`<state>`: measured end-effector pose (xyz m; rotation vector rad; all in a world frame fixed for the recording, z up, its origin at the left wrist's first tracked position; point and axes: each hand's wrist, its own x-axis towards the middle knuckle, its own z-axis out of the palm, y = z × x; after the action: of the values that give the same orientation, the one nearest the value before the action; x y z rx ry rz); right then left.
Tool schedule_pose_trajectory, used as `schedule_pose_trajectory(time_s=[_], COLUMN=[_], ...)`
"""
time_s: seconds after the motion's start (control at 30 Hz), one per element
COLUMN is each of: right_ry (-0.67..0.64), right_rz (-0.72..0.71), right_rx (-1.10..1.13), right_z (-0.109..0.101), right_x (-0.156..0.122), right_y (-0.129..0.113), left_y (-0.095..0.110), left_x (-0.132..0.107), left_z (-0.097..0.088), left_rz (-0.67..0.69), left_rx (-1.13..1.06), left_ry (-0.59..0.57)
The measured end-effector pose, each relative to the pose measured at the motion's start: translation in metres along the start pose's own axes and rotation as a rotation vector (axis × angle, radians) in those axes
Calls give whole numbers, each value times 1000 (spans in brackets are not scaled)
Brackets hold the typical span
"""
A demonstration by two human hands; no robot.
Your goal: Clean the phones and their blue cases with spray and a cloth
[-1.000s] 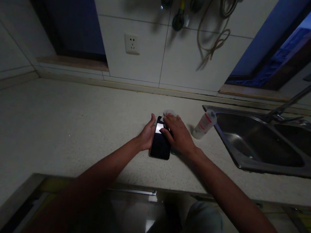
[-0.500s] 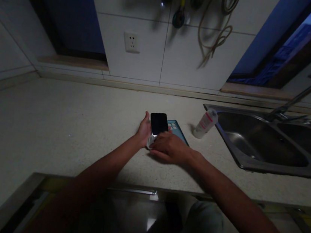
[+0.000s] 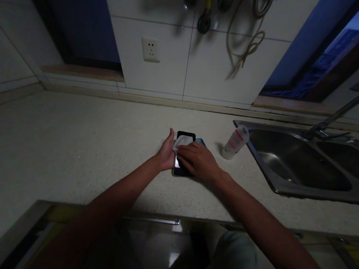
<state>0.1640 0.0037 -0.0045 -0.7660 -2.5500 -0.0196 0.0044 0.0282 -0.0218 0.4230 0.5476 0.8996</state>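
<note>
My left hand [image 3: 166,152] grips a black-screened phone [image 3: 181,172] from its left side, thumb pointing up along the edge. The phone is held face up above the counter. On its upper half lies a white wipe [image 3: 183,141], pressed flat by the fingers of my right hand [image 3: 199,159]. Those fingers cover the right part of the screen. Behind the phone and my right hand, a blue phone case [image 3: 201,141] rests on the counter, mostly hidden. To the right of my hands stands a clear plastic cup [image 3: 235,142] with pink print.
The speckled pale counter [image 3: 100,142] runs along a tiled wall with a socket [image 3: 150,50]. At the right is a steel double sink [image 3: 277,188] with a faucet [image 3: 317,133]. Valves and a looped cord [image 3: 252,47] hang on the wall above.
My right hand has slid the wipe from the phone's lower end up to its upper half. The lower screen now shows, and the blue case is more covered.
</note>
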Motion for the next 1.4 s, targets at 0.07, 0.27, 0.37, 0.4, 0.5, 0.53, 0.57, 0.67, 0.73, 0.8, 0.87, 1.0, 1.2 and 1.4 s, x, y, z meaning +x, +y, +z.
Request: schedule_pose_trajectory(time_s=[0.07,0.27,0.37,0.4,0.5,0.53,0.57,0.67,0.73,0.8,0.87,1.0,1.2,1.4], right_ry=[38,142,199,211,228,230,231,215,181,137,98,35,-86,-194], right_rz=[111,398,429,424,381,361,342,296,276,263,248,205,62,-294], right_rx=[-52,-76,-18,7,58,62,60,35,20,8,-6,-43,6,138], right_z=[0,5,9,9,9,9,8,6,4,2,0,-5,-10,5], right_x=[0,-7,-10,-10,-10,-10,-10,-10,-10,-9,-9,-8,-8,-6], right_y=[6,25,29,29,28,27,26,24,22,20,18,16,12,-12], left_y=[0,0,0,0,1,2,2,4,4,6,7,8,6,5], left_x=[-3,-5,-3,-3,-2,-2,-2,-3,-2,0,1,1,-2,0], left_z=[3,3,1,0,-1,-1,-1,-2,-3,-5,-7,-8,-1,-2], left_rz=[-6,-25,-22,-16,14,25,36,59,68,87,105,92,32,92], left_rx=[-26,-67,-63,-61,-53,-50,-48,-53,-58,-62,-65,-57,27,15], left_ry=[-34,-130,-125,-113,-68,-52,-34,16,41,66,92,64,27,34])
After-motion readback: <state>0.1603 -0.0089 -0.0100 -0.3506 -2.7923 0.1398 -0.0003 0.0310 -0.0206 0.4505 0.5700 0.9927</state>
